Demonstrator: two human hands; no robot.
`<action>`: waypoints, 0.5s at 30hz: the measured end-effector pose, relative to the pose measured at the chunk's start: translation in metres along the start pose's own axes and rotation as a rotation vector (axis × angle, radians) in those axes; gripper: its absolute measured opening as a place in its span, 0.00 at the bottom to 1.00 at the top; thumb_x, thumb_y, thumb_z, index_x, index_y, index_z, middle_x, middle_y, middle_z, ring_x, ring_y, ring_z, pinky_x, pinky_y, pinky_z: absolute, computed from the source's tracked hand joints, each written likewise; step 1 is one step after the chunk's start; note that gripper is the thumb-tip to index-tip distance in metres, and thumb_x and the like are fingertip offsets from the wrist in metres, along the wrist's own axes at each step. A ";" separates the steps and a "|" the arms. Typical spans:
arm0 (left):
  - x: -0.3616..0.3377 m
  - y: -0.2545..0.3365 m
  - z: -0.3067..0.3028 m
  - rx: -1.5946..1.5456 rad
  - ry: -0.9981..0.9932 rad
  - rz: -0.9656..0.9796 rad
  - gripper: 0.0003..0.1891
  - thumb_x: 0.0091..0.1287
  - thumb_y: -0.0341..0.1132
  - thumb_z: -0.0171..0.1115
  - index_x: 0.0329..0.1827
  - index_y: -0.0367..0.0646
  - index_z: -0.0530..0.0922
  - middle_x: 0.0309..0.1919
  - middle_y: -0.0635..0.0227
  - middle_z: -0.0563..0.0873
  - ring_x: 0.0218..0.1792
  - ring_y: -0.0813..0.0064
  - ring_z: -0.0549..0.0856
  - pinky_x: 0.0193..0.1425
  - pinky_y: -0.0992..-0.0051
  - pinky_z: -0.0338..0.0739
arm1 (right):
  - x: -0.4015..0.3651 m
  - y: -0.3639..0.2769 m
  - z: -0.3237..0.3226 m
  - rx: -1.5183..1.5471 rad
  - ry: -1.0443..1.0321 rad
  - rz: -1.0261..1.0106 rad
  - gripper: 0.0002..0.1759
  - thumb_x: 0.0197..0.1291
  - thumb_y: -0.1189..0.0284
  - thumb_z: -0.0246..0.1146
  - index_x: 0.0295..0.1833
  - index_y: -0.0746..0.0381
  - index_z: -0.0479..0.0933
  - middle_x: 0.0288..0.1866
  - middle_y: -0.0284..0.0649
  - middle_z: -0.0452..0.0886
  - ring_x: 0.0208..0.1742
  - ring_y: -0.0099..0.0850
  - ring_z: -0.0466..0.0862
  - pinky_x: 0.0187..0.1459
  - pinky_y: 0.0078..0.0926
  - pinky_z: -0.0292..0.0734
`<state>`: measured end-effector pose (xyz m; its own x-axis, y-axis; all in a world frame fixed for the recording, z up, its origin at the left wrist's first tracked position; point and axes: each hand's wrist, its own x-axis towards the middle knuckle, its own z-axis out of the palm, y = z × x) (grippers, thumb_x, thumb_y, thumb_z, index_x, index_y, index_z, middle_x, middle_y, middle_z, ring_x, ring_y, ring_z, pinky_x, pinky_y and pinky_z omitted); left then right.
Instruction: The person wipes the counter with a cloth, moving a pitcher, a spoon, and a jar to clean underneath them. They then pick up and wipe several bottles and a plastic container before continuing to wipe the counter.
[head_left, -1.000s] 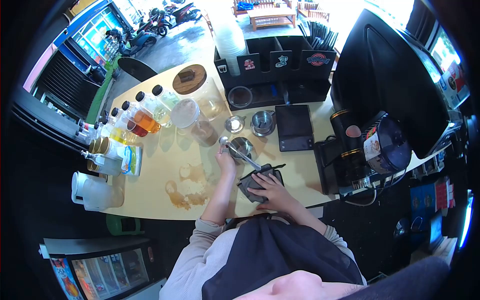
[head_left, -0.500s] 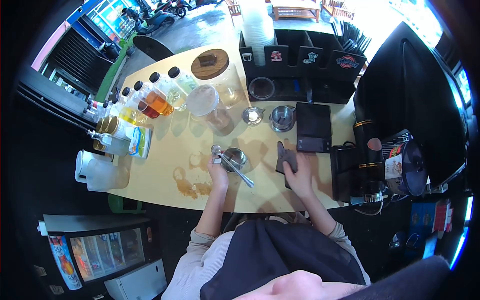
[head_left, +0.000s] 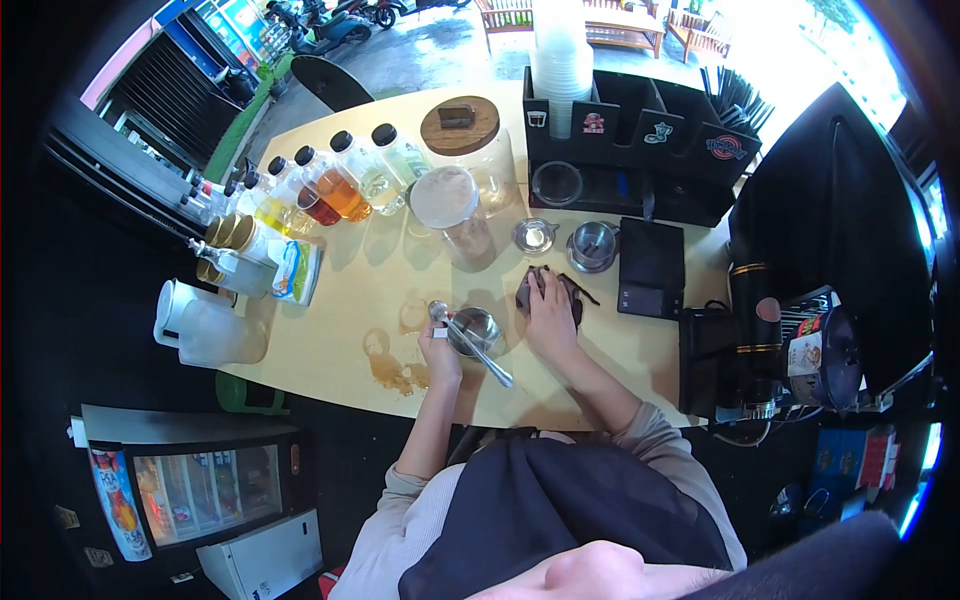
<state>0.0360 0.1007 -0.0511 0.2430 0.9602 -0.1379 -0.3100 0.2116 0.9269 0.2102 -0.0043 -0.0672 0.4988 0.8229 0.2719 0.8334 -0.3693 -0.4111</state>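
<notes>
My left hand is closed at the left side of a glass cup, near its handle. A long metal spoon lies slanted across the cup's top, its bowl end by my left fingers. Under my right hand is a dark cloth, pressed on the table right of the cup, with its edges spreading out around my fingers. Brown liquid is spilled on the table left of my left hand.
Behind are a powder jar, a wood-lidded jar, a small metal dish, a metal cup and a black scale. Bottles and a pitcher stand left, a black machine right.
My right hand and the dark cloth have moved left and away from me across the table, closer to the cup. The whole view has shifted slightly. My left hand stays by the cup.
</notes>
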 end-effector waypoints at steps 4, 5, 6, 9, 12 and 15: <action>0.005 -0.002 -0.011 0.010 -0.029 -0.013 0.13 0.79 0.40 0.57 0.44 0.38 0.82 0.38 0.69 0.87 0.39 0.79 0.86 0.47 0.76 0.80 | 0.020 -0.006 -0.002 0.000 -0.038 0.015 0.33 0.65 0.73 0.54 0.76 0.71 0.62 0.77 0.55 0.64 0.81 0.49 0.61 0.81 0.47 0.52; 0.006 -0.003 -0.012 -0.002 -0.028 -0.012 0.13 0.79 0.40 0.56 0.44 0.38 0.82 0.37 0.69 0.87 0.39 0.79 0.86 0.46 0.76 0.80 | 0.025 -0.005 -0.001 -0.002 -0.025 -0.002 0.34 0.64 0.74 0.54 0.76 0.70 0.62 0.77 0.54 0.64 0.81 0.49 0.61 0.81 0.47 0.53; 0.007 -0.003 -0.013 -0.004 -0.029 -0.012 0.13 0.79 0.40 0.56 0.44 0.38 0.82 0.37 0.69 0.87 0.39 0.79 0.86 0.46 0.76 0.80 | 0.031 -0.003 0.000 -0.004 -0.024 -0.002 0.34 0.64 0.74 0.54 0.76 0.70 0.62 0.77 0.54 0.64 0.81 0.49 0.61 0.81 0.47 0.53; 0.008 -0.004 -0.015 -0.013 -0.037 0.018 0.14 0.79 0.40 0.56 0.43 0.38 0.82 0.37 0.69 0.87 0.39 0.79 0.86 0.46 0.77 0.80 | 0.040 0.006 -0.004 0.013 -0.049 -0.130 0.34 0.63 0.72 0.58 0.75 0.65 0.65 0.77 0.49 0.65 0.81 0.47 0.61 0.81 0.46 0.53; 0.007 -0.001 -0.014 -0.014 -0.058 0.022 0.14 0.79 0.41 0.57 0.43 0.38 0.82 0.37 0.69 0.87 0.38 0.79 0.85 0.46 0.77 0.80 | 0.035 0.011 -0.017 0.134 -0.095 -0.372 0.35 0.56 0.73 0.62 0.73 0.56 0.72 0.76 0.45 0.70 0.79 0.44 0.66 0.79 0.47 0.59; 0.004 0.003 -0.016 -0.022 -0.034 0.008 0.14 0.79 0.41 0.57 0.43 0.39 0.82 0.36 0.70 0.86 0.37 0.80 0.84 0.45 0.78 0.79 | 0.002 0.005 -0.037 0.167 -0.174 -0.438 0.31 0.60 0.68 0.63 0.72 0.57 0.73 0.76 0.43 0.70 0.79 0.41 0.67 0.79 0.46 0.59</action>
<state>0.0212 0.1077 -0.0546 0.2715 0.9551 -0.1182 -0.3317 0.2082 0.9201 0.2242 -0.0206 -0.0366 0.0516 0.9503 0.3069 0.8993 0.0894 -0.4281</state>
